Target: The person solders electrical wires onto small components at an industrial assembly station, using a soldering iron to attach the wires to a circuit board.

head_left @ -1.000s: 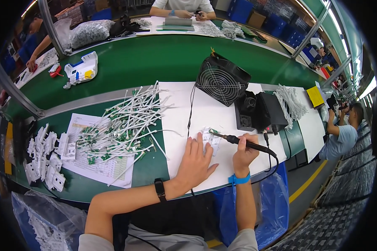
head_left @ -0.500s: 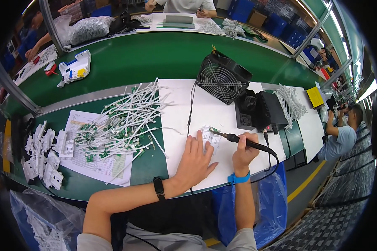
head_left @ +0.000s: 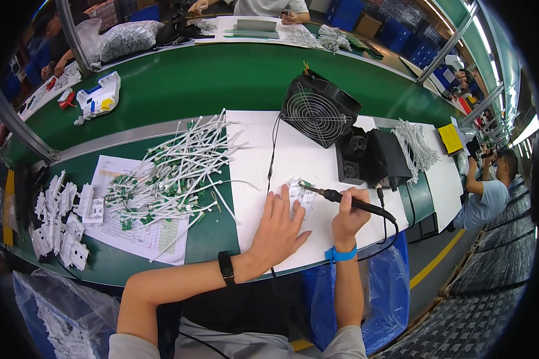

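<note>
My left hand [head_left: 275, 232] lies with its fingers stretched out, the fingertips against a small white plastic part [head_left: 308, 202] on the white work sheet. A bit of green circuit board [head_left: 306, 183] shows at the far end of that part. In my right hand [head_left: 348, 224] is a soldering iron [head_left: 368, 207], gripped like a pen. Its tip points left and reaches the green board; whether they touch is too small to tell. My left fingers partly cover the white part.
Left lies a heap of white cables with green boards [head_left: 173, 173] on a printed sheet [head_left: 167, 242], beside white plastic housings [head_left: 57, 218]. A black fan [head_left: 318, 110] and black soldering station [head_left: 386, 158] stand behind the iron. Beyond runs a green conveyor [head_left: 209, 75] with a white shell [head_left: 99, 96].
The white shell and red item on the green conveyor have shifted left. Across the conveyor, a person's hand has moved left. Both my hands and the soldering iron stay almost in place.
</note>
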Demonstrator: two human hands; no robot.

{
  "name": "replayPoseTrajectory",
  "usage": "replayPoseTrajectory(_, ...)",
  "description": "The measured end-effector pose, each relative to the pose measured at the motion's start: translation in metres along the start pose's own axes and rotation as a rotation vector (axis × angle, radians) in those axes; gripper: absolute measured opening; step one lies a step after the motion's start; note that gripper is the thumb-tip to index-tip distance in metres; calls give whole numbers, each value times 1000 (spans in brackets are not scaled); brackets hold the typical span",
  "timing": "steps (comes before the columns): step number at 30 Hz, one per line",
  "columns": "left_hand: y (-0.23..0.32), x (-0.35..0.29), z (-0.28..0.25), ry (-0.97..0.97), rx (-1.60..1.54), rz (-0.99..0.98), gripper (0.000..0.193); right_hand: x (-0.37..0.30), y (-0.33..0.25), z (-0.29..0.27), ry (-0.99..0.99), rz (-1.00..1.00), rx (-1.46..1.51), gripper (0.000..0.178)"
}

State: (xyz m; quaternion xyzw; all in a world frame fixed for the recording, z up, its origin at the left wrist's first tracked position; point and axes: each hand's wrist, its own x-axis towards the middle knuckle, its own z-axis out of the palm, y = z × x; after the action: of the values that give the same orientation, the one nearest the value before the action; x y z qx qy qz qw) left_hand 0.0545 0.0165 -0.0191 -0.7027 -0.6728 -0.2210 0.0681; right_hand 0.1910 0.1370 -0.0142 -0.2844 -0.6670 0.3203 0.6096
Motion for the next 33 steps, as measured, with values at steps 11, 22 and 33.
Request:
replayPoseTrajectory(11,0,1,-2,-9,0,-3,65,0,-4,1,11,9,-4,9)
replayPoseTrajectory(22,1,2,-1,-20,16,3,65,5,-4,-7,237,-15,-70,19)
replayPoseTrajectory(33,3,3,1,-26,10,7,65,6,3,-10,182,24,-80,17)
